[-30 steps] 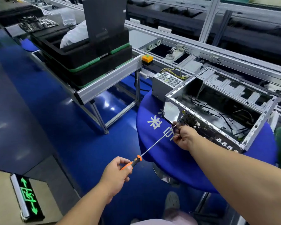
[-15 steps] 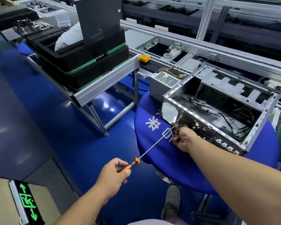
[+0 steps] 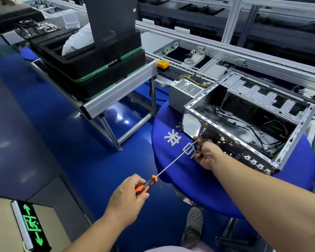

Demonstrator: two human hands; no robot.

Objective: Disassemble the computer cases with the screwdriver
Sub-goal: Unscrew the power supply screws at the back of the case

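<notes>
Computer case (image 3: pixel 247 124) on round table (image 3: pixel 171 160), power supply (image 3: pixel 185 91) just behind-left, stacked trays (image 3: pixel 91 70) farther left.

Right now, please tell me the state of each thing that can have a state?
computer case: open, lying on the blue table
screwdriver: tip at the case's corner
left hand: grips the handle
right hand: pinches the shaft
power supply: outside the case

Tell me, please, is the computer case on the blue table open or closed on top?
Open. The case has no top panel, so its bare floor and loose black cables show inside the metal frame.
</notes>
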